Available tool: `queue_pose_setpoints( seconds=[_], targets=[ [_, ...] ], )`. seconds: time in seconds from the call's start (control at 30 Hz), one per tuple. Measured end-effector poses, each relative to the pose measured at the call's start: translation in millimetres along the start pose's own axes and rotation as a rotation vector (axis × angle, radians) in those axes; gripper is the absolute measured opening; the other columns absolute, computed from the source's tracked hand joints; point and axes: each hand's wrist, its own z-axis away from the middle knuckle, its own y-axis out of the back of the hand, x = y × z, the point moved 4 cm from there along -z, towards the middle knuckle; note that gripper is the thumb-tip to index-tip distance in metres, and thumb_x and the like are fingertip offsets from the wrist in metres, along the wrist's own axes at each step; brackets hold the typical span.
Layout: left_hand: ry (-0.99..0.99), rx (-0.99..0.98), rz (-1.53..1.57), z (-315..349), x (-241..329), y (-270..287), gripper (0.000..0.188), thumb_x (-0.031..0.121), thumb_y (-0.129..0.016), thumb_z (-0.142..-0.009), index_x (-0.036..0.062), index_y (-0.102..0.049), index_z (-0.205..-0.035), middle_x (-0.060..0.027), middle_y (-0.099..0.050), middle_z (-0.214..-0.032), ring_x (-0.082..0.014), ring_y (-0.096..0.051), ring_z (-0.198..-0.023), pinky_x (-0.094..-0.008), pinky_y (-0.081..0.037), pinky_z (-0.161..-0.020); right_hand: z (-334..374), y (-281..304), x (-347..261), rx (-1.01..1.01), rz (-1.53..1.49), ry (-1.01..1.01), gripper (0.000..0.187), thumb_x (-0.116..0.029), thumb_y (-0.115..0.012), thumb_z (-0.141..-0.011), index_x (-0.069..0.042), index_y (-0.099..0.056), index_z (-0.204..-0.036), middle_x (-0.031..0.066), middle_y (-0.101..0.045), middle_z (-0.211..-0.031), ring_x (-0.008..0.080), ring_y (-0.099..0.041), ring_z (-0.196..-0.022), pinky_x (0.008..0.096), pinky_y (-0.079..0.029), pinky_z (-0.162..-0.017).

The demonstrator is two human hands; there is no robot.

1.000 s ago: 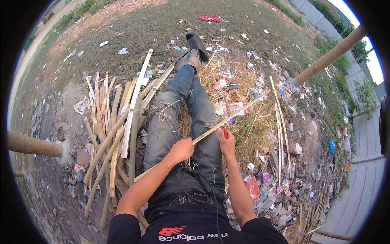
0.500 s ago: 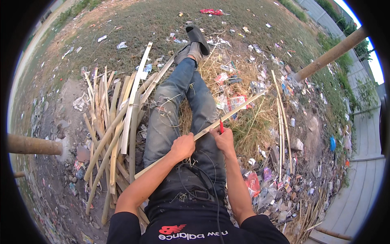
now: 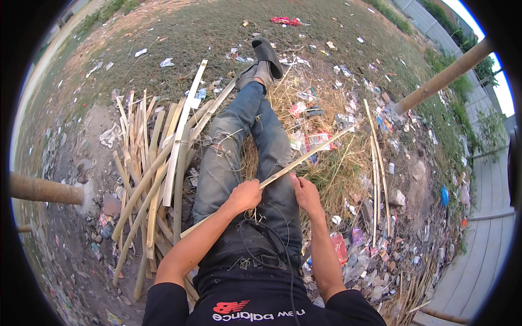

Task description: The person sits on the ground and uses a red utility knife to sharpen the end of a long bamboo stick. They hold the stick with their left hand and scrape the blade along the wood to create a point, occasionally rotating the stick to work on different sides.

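Observation:
A long, thin bamboo strip (image 3: 304,157) lies slantwise across my thighs, its far end out over the dry grass on the right. My left hand (image 3: 246,195) is closed around it above my lap; the strip's lower part runs behind my left forearm. Just right of the strip, over my right thigh, is my right hand (image 3: 307,195), thumb up and fingers curled inward. It appears slightly apart from the strip. What its fingers hold, if anything, is hidden from this view.
A heap of bamboo strips and poles (image 3: 155,163) lies left of my legs. Two thin strips (image 3: 375,168) rest on the littered ground at right. Thick posts stand at left (image 3: 46,191) and upper right (image 3: 443,76). A dark cord (image 3: 285,252) crosses my lap.
My right hand has come off the strip and shifted slightly right and down. The red object that stuck up from it no longer shows. My left hand keeps its grip.

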Motion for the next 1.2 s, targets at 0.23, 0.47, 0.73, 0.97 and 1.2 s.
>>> queue_pose_setpoints(
  seconds=[0.23, 0.47, 0.73, 0.97, 1.2],
  targets=[
    [0.018, -0.003, 0.001, -1.2, -0.6, -1.0, 0.031, 0.026, -0.057, -0.102, -0.0031, -0.067, -0.111, -0.029, -0.073, -0.112, -0.0494, -0.069, -0.108, -0.0591, -0.054, -0.093, 9.7, -24.1, -15.6, -0.034, 0.19, 0.07, 0.061, -0.057, -0.047, -0.109, -0.002, -0.068, -0.091, 0.0267, -0.067, -0.078, 0.0486, -0.067, -0.079, 0.0551, -0.05, -0.07],
    [0.043, -0.051, 0.002, -1.5, 1.0, -1.2, 0.034, 0.029, -0.057, -0.104, -0.0024, -0.068, -0.114, -0.0282, -0.073, -0.116, -0.0481, -0.07, -0.111, -0.0584, -0.055, -0.093, 13.3, -24.1, -15.5, -0.035, 0.224, 0.104, 0.059, -0.057, -0.047, -0.108, -0.005, -0.069, -0.095, 0.0266, -0.069, -0.078, 0.0499, -0.068, -0.081, 0.0584, -0.051, -0.072],
    [-0.025, -0.043, -0.013, 4.3, -12.4, 0.2, 0.04, 0.036, -0.054, -0.108, -0.0026, -0.064, -0.109, -0.0313, -0.072, -0.107, -0.0524, -0.068, -0.104, -0.0602, -0.053, -0.089, 21.6, -28.3, -29.2, -0.001, 0.274, 0.123, 0.058, -0.058, -0.046, -0.108, -0.006, -0.066, -0.094, 0.0276, -0.07, -0.081, 0.0519, -0.069, -0.08, 0.0624, -0.052, -0.072],
    [-0.019, -0.065, -0.088, 29.8, -12.8, 18.7, 0.032, 0.027, -0.057, -0.105, -0.0032, -0.065, -0.113, -0.0303, -0.074, -0.106, -0.0507, -0.071, -0.102, -0.0599, -0.055, -0.089, 25.7, -30.9, -32.8, 0.03, 0.257, 0.086, 0.057, -0.058, -0.046, -0.108, -0.007, -0.068, -0.096, 0.0276, -0.071, -0.081, 0.0527, -0.069, -0.081, 0.0628, -0.051, -0.072],
    [-0.017, -0.079, -0.192, 92.1, -28.3, 61.3, 0.036, 0.032, -0.053, -0.109, -0.003, -0.06, -0.108, -0.0308, -0.072, -0.095, -0.0523, -0.069, -0.095, -0.0618, -0.053, -0.085, -12.8, -4.0, 30.8, 0.138, 0.122, -0.145, 0.067, -0.061, -0.039, -0.109, -0.004, -0.071, -0.096, 0.0291, -0.072, -0.091, 0.0525, -0.068, -0.093, 0.0615, -0.05, -0.08]
  ],
)
